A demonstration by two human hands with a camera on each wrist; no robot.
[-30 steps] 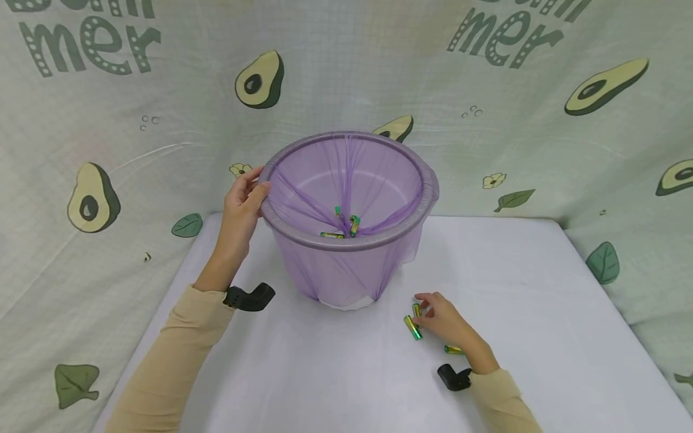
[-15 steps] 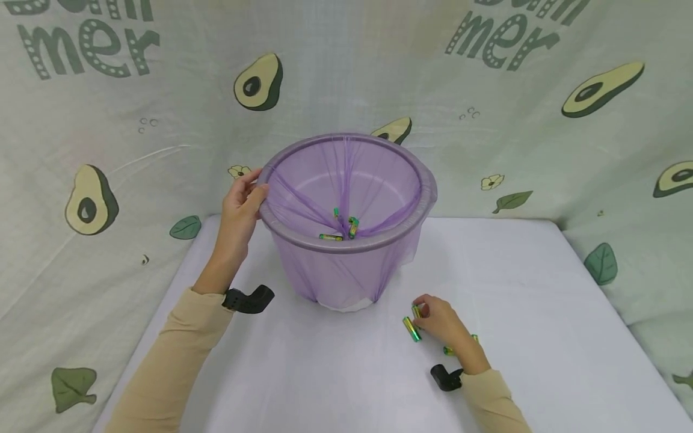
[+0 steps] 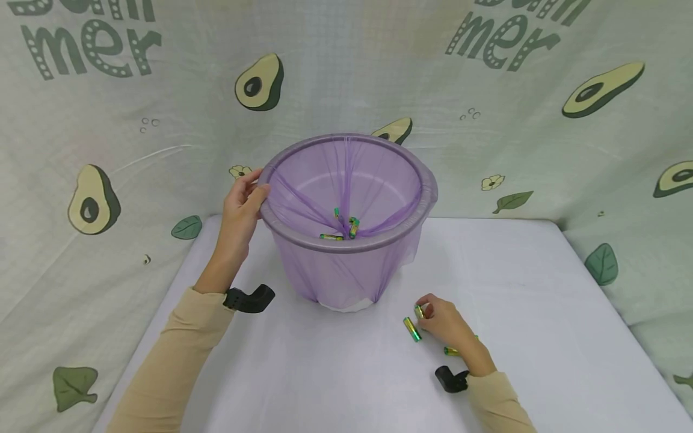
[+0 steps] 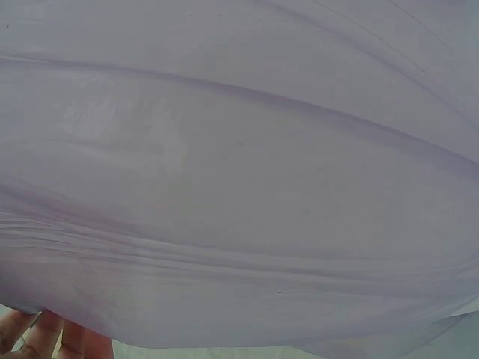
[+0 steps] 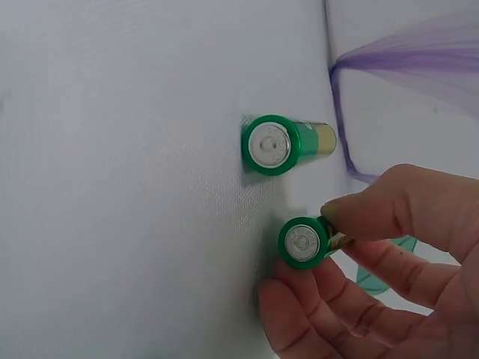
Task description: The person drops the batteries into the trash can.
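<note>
A round tub (image 3: 346, 245) stands upright on the table, lined with a thin purple plastic bag (image 3: 335, 273) folded over its rim. My left hand (image 3: 237, 211) grips the rim at its left side; in the left wrist view its fingers (image 4: 49, 336) show at the lower corner beside the bag's wall. Several green-and-gold batteries (image 3: 331, 237) lie inside at the bottom of the bag. To the right of the tub, my right hand (image 3: 448, 325) pinches a battery (image 5: 303, 243) between thumb and fingers, close over the table. Another battery (image 5: 269, 144) lies right beside it.
One more battery (image 3: 451, 351) lies by the right wrist, with a further green tip partly hidden behind that wrist. A white cloth covers the table (image 3: 541, 313). Behind it hangs a curtain (image 3: 335, 72) printed with avocados. Each wrist wears a black camera mount (image 3: 250, 299).
The right hand's fingers have closed on the battery and turned it slightly, drawing it a little away from the one beside it. The left hand stays on the rim.
</note>
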